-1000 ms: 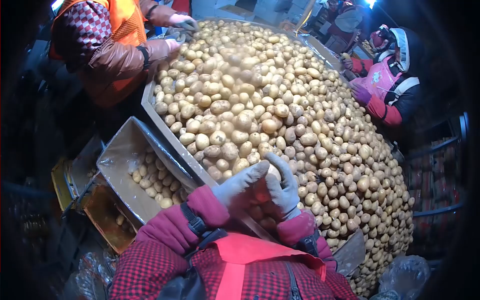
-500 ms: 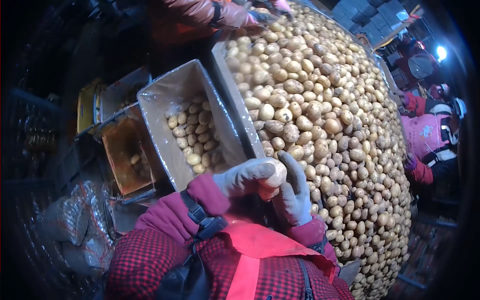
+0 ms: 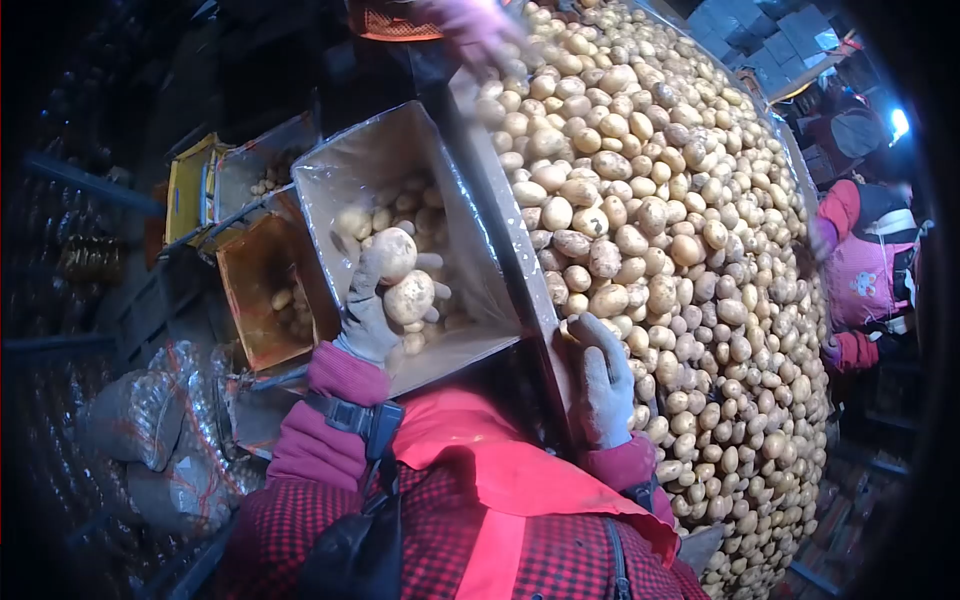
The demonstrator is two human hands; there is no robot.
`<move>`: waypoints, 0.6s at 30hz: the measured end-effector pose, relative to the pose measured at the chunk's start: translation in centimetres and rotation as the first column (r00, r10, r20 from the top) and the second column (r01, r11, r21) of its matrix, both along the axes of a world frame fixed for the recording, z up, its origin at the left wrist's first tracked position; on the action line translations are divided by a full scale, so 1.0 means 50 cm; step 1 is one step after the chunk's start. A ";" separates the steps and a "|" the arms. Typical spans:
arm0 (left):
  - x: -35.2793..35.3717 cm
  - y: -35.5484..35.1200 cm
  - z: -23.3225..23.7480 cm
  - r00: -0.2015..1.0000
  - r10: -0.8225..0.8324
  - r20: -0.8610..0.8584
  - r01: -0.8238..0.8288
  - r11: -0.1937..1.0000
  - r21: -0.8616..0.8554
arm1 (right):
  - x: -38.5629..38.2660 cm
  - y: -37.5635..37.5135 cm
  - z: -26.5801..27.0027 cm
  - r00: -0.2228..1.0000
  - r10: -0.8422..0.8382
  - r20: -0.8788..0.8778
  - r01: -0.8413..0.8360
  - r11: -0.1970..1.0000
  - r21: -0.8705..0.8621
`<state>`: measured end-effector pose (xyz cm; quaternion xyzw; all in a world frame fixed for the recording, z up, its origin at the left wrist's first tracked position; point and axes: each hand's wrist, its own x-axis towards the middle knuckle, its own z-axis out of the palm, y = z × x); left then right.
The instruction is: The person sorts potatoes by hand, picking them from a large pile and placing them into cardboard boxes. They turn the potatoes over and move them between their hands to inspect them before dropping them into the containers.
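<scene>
My left hand (image 3: 368, 318), in a grey-white glove, is closed around two pale potatoes, an upper potato (image 3: 397, 254) and a lower potato (image 3: 409, 299). It is over the lined box (image 3: 462, 195), where more potatoes lie at the bottom. My right hand (image 3: 606, 385), gloved as well, is at the edge of the big potato heap (image 3: 690, 250), beside the wooden rim (image 3: 512, 235). Its fingers are stretched upward, slightly apart, and no potato shows in them.
An orange-lit box (image 3: 252, 335) and a yellow crate (image 3: 190, 190) stand left of the lined box. Filled sacks (image 3: 150, 425) lie at lower left. A co-worker's pink-gloved hand (image 3: 478, 32) is at the heap's top edge; another person in a pink apron (image 3: 862, 280) is across it.
My left hand has moved left from beside my right hand to over the lined box, carrying potatoes. My right hand has shifted slightly down. The co-worker's hand at the top has moved left.
</scene>
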<state>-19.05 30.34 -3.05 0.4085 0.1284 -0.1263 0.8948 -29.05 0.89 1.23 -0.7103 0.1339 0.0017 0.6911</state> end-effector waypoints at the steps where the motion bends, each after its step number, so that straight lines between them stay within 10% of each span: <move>1: -0.003 0.012 -0.003 0.999 0.036 0.005 -0.037 0.999 0.036 | -0.002 0.004 0.006 1.000 -0.007 -0.009 0.007 1.000 0.014; 8: -0.038 0.260 -0.119 0.867 0.468 0.170 -0.488 0.732 0.476 | -0.002 0.002 -0.003 1.000 0.006 -0.025 -0.004 0.999 0.053; 11: -0.063 0.402 -0.166 0.795 0.591 -0.136 -0.559 0.802 0.212 | 0.000 0.010 0.004 1.000 -0.014 -0.024 0.016 0.997 0.081; 15: -0.074 0.488 -0.278 0.963 -0.002 0.269 -0.247 0.391 0.887 | -0.003 0.006 0.004 0.999 0.018 -0.032 -0.014 0.994 0.107; 16: -0.038 0.377 -0.169 0.768 0.628 -0.130 -0.475 0.693 0.542 | -0.006 0.003 -0.001 0.997 0.032 -0.069 -0.026 0.996 0.084; 18: -0.008 0.314 -0.169 0.847 0.531 0.024 -0.407 0.618 0.672 | -0.009 -0.003 0.000 0.995 0.070 -0.065 -0.068 0.997 0.037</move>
